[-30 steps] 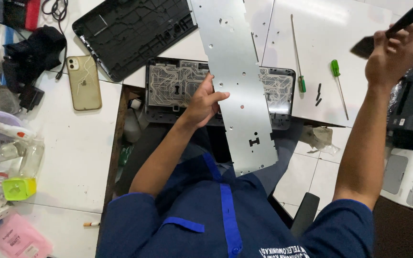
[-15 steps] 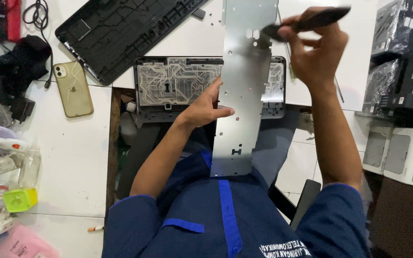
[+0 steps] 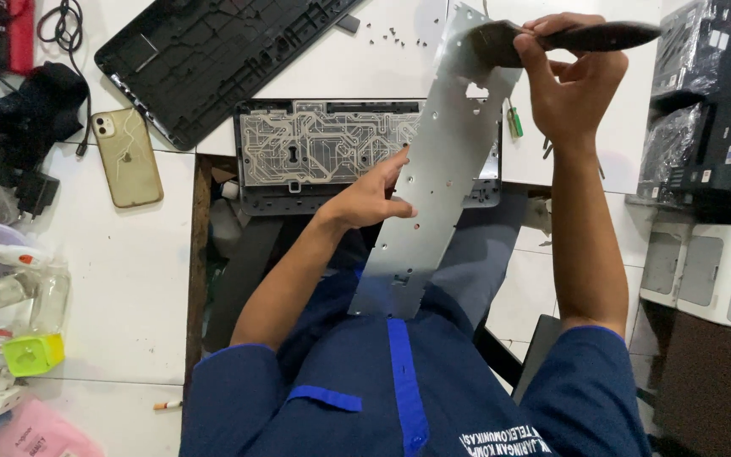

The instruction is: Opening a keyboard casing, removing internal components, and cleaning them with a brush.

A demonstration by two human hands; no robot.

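Note:
A long grey metal plate [image 3: 433,186] with small holes leans from my lap up over the table edge. My left hand [image 3: 374,199] grips it at its left edge, about halfway along. My right hand [image 3: 568,76] is shut on a dark-handled brush [image 3: 552,38], whose bristles rest on the plate's top end. Under the plate lies an opened keyboard half [image 3: 332,148] with a clear sheet of printed circuit traces.
A black keyboard shell [image 3: 205,59] lies at the back left, with several small screws [image 3: 387,35] beside it. A phone [image 3: 126,156], a black pouch [image 3: 23,114], bottles and a green-handled screwdriver [image 3: 513,118] sit around. Black and white machines [image 3: 712,127] stand right.
My right hand came in from the far right with the brush and set it on the plate's top end. The plate tilted so that its top leans right.

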